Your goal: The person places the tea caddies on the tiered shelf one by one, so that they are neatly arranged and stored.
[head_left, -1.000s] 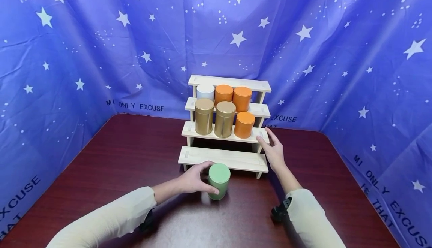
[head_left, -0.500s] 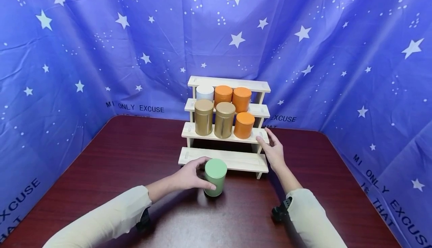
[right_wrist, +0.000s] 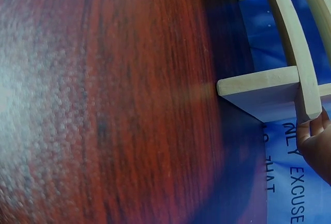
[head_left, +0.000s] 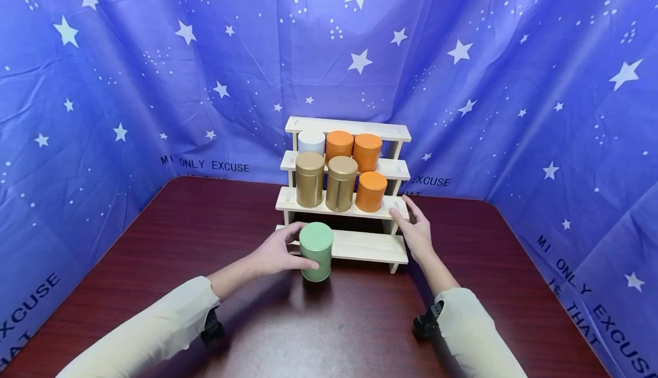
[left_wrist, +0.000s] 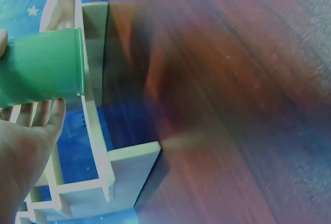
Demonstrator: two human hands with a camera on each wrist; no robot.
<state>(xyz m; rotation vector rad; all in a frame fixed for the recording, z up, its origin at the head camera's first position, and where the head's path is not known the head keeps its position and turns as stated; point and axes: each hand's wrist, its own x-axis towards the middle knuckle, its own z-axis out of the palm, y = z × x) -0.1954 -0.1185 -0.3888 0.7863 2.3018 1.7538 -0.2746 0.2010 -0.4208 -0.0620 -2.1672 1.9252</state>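
My left hand (head_left: 277, 250) grips a green tin (head_left: 316, 252) by its left side, thumb in front. The tin is upright and off the table, in front of the left part of the bottom step. In the left wrist view the green tin (left_wrist: 44, 69) lies across the palm, fingers curled along its side. My right hand (head_left: 417, 232) holds the right end of the second step of a pale wooden tiered rack (head_left: 370, 245), thumb on top. The right wrist view shows only part of that right hand (right_wrist: 318, 144) at the rack's end.
On the second step stand two gold tins (head_left: 309, 181) and an orange tin (head_left: 371, 192). Behind them, on the third step, are a white tin (head_left: 311, 141) and two orange tins (head_left: 339, 145). The dark red table (head_left: 216, 218) meets a blue star-printed curtain (head_left: 231, 69).
My left hand has lifted the green tin and moved it left and toward the rack's bottom step. My right hand has stayed at the rack's right end.
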